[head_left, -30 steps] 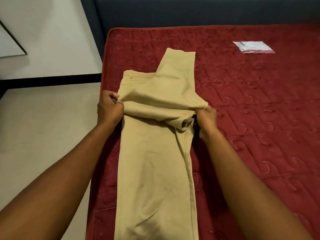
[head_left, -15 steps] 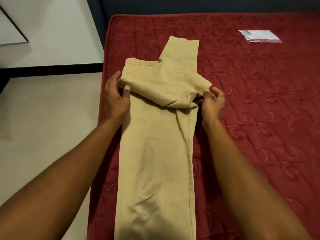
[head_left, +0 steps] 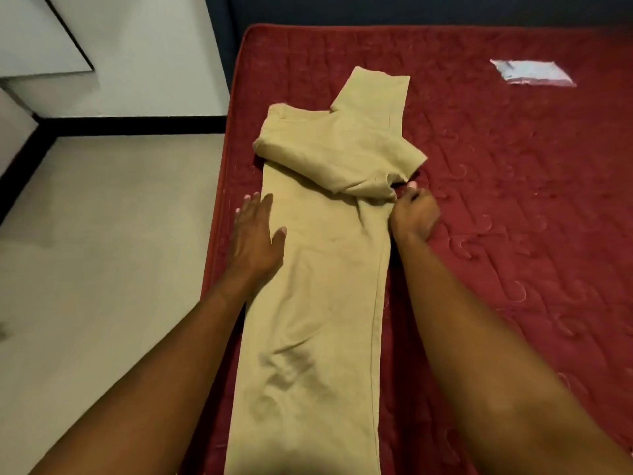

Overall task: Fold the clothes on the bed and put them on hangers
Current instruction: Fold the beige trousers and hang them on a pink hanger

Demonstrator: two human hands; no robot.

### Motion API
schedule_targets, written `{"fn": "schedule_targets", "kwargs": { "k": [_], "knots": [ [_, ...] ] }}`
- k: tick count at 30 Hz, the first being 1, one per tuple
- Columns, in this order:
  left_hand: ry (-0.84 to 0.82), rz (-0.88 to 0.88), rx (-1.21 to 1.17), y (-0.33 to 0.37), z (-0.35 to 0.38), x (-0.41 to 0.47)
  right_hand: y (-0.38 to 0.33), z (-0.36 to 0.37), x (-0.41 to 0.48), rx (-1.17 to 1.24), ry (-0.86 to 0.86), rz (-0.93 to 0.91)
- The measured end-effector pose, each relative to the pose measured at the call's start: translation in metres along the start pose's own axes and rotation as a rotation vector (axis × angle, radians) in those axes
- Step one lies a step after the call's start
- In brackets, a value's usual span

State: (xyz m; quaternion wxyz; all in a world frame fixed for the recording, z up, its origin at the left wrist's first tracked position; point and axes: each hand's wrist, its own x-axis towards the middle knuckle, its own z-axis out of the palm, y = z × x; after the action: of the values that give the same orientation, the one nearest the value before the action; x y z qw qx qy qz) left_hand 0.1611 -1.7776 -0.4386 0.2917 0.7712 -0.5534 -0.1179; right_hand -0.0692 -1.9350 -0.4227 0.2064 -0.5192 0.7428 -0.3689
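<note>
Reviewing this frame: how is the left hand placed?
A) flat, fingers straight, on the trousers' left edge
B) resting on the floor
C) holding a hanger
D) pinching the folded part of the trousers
A: the left hand lies flat with straight fingers across the left edge of the trousers.

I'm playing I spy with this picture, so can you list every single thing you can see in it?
trousers: one, tan, lengthways on the mattress near its left edge, far part folded over.
mattress: one, red, quilted, right side of view.
packet: one, clear-whitish, on the mattress, far right.
panel: one, dark blue, behind the mattress.
floor: one, beige, left of the mattress.
wall: one, white with black strip at its foot, far left.
left hand: one, flat, fingers straight, on the trousers' left edge.
right hand: one, fingers curled at the trousers' right edge by the fold; grip unclear.
</note>
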Motion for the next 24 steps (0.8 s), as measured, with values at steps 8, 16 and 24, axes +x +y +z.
{"fn": "schedule_targets", "kwargs": {
  "k": [8, 16, 24],
  "knots": [
    [0.136, -0.225, -0.037, 0.021, -0.019, -0.084, 0.035, -0.061, -0.081, -0.022, -0.269, 0.028],
    [-0.106, -0.190, -0.051, 0.026, -0.046, -0.193, 0.066, -0.125, -0.197, -0.060, -0.507, 0.035],
    [-0.130, -0.225, 0.181, 0.040, -0.071, -0.280, 0.106, -0.197, -0.293, -0.103, -0.643, 0.031]
  ]
}}
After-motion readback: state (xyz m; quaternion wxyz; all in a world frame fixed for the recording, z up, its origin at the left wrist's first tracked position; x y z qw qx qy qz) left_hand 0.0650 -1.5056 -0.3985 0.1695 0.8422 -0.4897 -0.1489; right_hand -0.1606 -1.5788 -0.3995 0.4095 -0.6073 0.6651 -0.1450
